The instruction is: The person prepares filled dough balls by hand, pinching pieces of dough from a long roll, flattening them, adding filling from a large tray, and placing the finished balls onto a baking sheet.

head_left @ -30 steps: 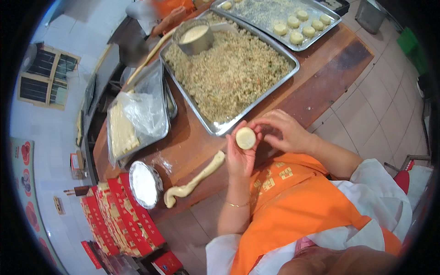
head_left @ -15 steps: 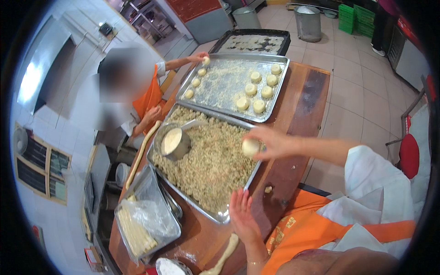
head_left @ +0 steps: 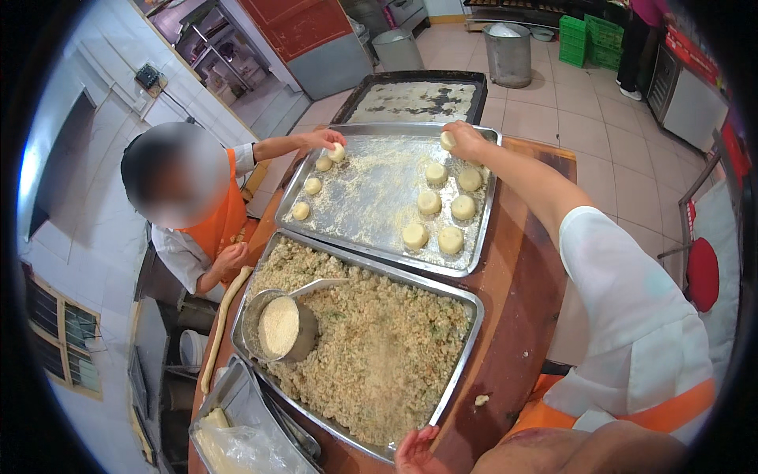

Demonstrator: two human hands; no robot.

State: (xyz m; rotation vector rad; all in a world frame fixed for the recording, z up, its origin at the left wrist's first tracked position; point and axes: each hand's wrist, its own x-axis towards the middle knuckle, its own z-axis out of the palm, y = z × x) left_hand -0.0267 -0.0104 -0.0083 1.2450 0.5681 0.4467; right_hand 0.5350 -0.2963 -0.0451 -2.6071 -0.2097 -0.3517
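Observation:
My right hand [head_left: 467, 144] reaches to the far right corner of a floured metal tray [head_left: 371, 237], its fingers closed on a pale round dough bun [head_left: 448, 141]. Several similar buns stand below it in two rows, among them a front bun [head_left: 451, 240]. My left hand [head_left: 417, 452], cut off by the lower edge, is beside the near rim of a second tray [head_left: 456, 378] full of crumbly filling [head_left: 379, 347]. Its fingers look loosely spread, with nothing seen in them. A metal scoop [head_left: 304, 332] holding pale crumbs [head_left: 279, 326] rests in the filling.
Across the table, a co-worker's hand [head_left: 322, 140] holds a bun [head_left: 337, 152] above a left-hand row. A dough rope [head_left: 225, 328] runs along the table edge. A plastic-covered container [head_left: 245, 450] sits near left; a dark baking tray [head_left: 418, 99] lies beyond. A dough scrap [head_left: 481, 400] lies nearby.
My right hand has carried the bun from above the filling to the floured tray's far right corner. My left hand has dropped lower in view. The head view has shifted toward the far side.

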